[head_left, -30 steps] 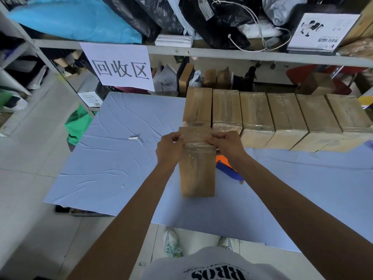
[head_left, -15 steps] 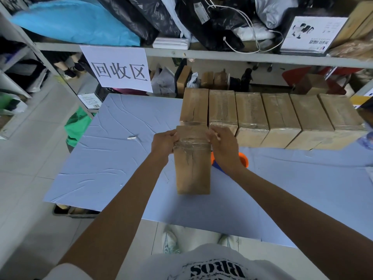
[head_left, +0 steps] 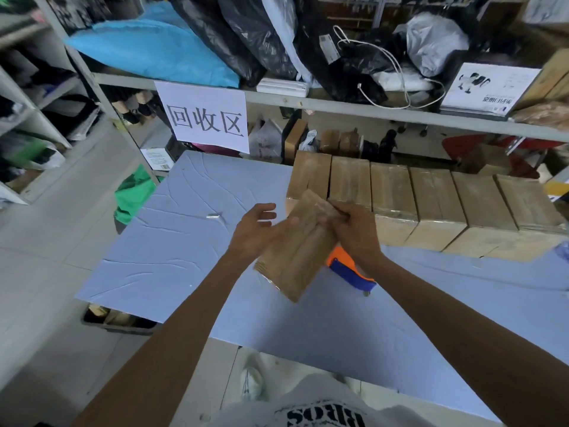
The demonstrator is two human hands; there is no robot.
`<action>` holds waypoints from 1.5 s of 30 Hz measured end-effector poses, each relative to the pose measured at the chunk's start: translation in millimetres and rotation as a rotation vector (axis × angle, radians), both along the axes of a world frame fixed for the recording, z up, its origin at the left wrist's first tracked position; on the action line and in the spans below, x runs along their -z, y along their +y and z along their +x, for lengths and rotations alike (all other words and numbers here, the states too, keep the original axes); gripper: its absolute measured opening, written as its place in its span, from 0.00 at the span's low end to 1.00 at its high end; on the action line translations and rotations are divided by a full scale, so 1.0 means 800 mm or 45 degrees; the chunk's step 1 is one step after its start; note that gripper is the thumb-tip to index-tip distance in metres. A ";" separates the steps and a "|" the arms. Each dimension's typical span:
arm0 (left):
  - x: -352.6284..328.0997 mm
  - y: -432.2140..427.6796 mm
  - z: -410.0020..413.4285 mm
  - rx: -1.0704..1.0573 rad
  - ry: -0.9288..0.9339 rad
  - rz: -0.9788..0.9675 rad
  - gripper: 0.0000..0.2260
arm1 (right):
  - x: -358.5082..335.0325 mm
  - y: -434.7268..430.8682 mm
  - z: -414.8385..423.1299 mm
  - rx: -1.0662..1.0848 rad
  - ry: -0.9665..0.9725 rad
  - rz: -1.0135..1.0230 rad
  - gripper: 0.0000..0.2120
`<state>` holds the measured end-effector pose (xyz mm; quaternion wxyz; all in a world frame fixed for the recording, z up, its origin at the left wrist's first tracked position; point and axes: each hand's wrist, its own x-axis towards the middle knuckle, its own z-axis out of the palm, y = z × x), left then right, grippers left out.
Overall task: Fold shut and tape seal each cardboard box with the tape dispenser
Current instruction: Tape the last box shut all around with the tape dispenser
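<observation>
A narrow taped cardboard box (head_left: 297,251) is lifted off the blue table (head_left: 172,257) and tilted, its far end up and to the right. My right hand (head_left: 354,232) grips that far end with curled fingers. My left hand (head_left: 257,232) is spread, its palm against the box's left side, fingers straight. The orange and blue tape dispenser (head_left: 349,268) lies on the table under my right wrist, partly hidden. A row of several sealed boxes (head_left: 431,204) stands side by side along the far edge of the table.
A shelf rail (head_left: 338,109) with a white paper sign (head_left: 209,118) runs just beyond the boxes, with bags above it. A small white scrap (head_left: 213,216) lies on the table's left part. A green bag (head_left: 132,195) sits on the floor at left.
The box has been lifted from lying flat and turned askew, its far end swung right. My left hand has let go of the box's end, and its fingers have straightened.
</observation>
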<state>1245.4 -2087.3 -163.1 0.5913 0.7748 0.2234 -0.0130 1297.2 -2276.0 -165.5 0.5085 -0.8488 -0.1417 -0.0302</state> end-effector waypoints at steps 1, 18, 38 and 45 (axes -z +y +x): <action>-0.001 -0.003 0.001 0.111 0.077 0.113 0.21 | -0.003 -0.002 0.005 0.034 0.038 0.027 0.09; 0.005 0.012 0.014 0.475 -0.054 0.666 0.48 | 0.027 -0.012 0.007 -0.558 -0.892 -0.838 0.30; 0.050 0.001 0.036 -0.033 -0.042 0.389 0.11 | 0.073 0.029 -0.033 -0.242 -0.137 -1.021 0.24; 0.061 0.015 0.022 -0.113 -0.189 -0.084 0.10 | 0.089 0.038 -0.069 0.031 -0.429 -0.794 0.22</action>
